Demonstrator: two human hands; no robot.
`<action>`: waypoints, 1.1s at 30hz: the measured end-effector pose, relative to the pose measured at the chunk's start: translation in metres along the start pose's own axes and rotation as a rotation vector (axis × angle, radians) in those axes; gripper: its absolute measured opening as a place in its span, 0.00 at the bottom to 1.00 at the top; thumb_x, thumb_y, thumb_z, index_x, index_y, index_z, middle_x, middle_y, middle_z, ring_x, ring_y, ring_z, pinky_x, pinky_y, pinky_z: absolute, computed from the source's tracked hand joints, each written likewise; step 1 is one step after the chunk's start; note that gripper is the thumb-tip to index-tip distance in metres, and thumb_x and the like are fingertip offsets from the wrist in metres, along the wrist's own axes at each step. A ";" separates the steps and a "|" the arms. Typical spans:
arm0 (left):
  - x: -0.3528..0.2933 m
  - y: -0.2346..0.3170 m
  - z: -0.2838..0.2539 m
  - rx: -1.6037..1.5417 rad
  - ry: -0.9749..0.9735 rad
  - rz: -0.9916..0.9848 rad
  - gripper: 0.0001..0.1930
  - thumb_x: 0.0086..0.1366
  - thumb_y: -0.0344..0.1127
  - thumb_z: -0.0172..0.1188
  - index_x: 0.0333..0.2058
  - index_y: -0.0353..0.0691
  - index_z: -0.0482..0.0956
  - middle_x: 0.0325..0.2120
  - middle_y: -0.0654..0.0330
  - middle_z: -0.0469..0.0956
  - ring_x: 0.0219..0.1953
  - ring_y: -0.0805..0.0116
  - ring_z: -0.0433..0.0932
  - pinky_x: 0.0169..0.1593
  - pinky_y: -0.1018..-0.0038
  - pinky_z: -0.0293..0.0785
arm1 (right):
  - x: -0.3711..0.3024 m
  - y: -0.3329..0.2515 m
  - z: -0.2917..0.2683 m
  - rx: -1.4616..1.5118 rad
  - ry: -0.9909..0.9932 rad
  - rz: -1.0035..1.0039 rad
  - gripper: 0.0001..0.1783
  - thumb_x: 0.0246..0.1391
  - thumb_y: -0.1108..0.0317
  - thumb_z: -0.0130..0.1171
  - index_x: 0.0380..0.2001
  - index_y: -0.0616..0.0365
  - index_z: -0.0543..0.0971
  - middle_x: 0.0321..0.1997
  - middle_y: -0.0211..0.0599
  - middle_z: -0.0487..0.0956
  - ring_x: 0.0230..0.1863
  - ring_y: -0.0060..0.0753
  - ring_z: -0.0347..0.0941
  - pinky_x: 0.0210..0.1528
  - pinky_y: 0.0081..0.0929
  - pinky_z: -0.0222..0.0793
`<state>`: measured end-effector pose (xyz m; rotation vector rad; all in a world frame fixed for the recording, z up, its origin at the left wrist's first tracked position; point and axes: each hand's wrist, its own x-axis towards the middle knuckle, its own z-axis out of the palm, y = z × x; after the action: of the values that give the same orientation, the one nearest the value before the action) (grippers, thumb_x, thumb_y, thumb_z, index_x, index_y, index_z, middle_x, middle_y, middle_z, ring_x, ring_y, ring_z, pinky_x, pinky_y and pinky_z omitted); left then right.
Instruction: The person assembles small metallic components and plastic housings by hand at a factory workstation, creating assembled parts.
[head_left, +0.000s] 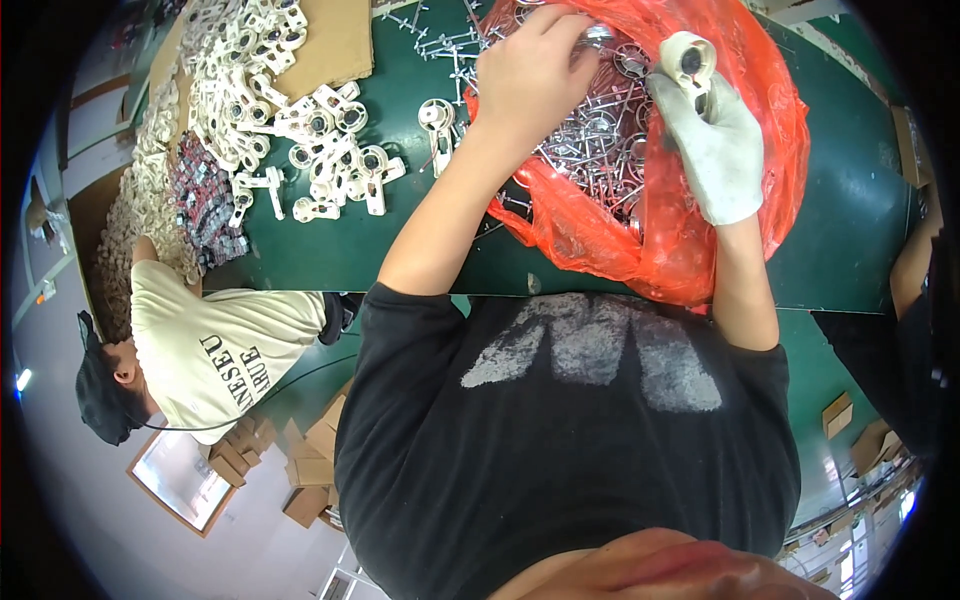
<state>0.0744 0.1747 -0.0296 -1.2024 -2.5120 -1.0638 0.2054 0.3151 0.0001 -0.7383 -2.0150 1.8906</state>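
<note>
My bare left hand (535, 72) reaches over the far left part of a red plastic bag (590, 240). Its thumb and fingers close on a shiny metal part (598, 34), mostly hidden. My right hand (712, 150), in a white glove, grips a white plastic housing (688, 58) with a round, dark-centred end turned up. This hand is above the right side of the bag. Inside the bag lies a heap of thin silvery metal rods with round ring ends (598, 135). A single white housing (437, 115) lies left of my left forearm.
White plastic housings (325, 150) are piled on the green table (840, 180) at the left. Small dark red and grey parts (208, 200) lie beside them, near cardboard (335, 45). Loose metal rods (445, 45) lie at the back. A co-worker (220, 350) reaches into the left pile.
</note>
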 end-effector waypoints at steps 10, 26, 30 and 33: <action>-0.033 0.022 -0.030 0.026 -0.012 0.126 0.25 0.58 0.23 0.60 0.54 0.48 0.80 0.48 0.58 0.78 0.45 0.56 0.81 0.44 0.68 0.80 | -0.006 -0.013 -0.003 -0.791 -0.317 0.097 0.24 0.56 0.46 0.59 0.48 0.50 0.83 0.34 0.46 0.85 0.42 0.50 0.83 0.45 0.43 0.77; -0.051 0.023 -0.026 -0.333 -0.077 0.075 0.29 0.52 0.32 0.77 0.55 0.41 0.80 0.51 0.59 0.83 0.48 0.62 0.83 0.46 0.71 0.81 | -0.013 -0.012 -0.002 -0.850 -0.350 -0.074 0.20 0.53 0.54 0.61 0.48 0.48 0.83 0.32 0.48 0.84 0.40 0.55 0.82 0.43 0.48 0.78; -0.053 0.026 -0.027 -0.409 -0.080 0.000 0.28 0.52 0.32 0.78 0.53 0.40 0.81 0.49 0.60 0.84 0.45 0.64 0.85 0.43 0.74 0.82 | -0.014 -0.013 -0.001 -0.842 -0.350 -0.075 0.19 0.53 0.56 0.62 0.47 0.48 0.83 0.33 0.49 0.83 0.41 0.56 0.81 0.43 0.48 0.77; -0.050 0.026 -0.031 -0.380 -0.037 0.104 0.26 0.50 0.29 0.78 0.49 0.35 0.82 0.48 0.57 0.85 0.44 0.62 0.86 0.45 0.73 0.83 | -0.013 -0.013 -0.008 -0.698 -0.478 -0.053 0.18 0.55 0.59 0.61 0.48 0.52 0.82 0.28 0.44 0.83 0.34 0.47 0.83 0.38 0.40 0.76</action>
<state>0.1219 0.1342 -0.0138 -1.4375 -2.3073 -1.5514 0.2179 0.3149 0.0152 -0.3727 -3.0196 1.4003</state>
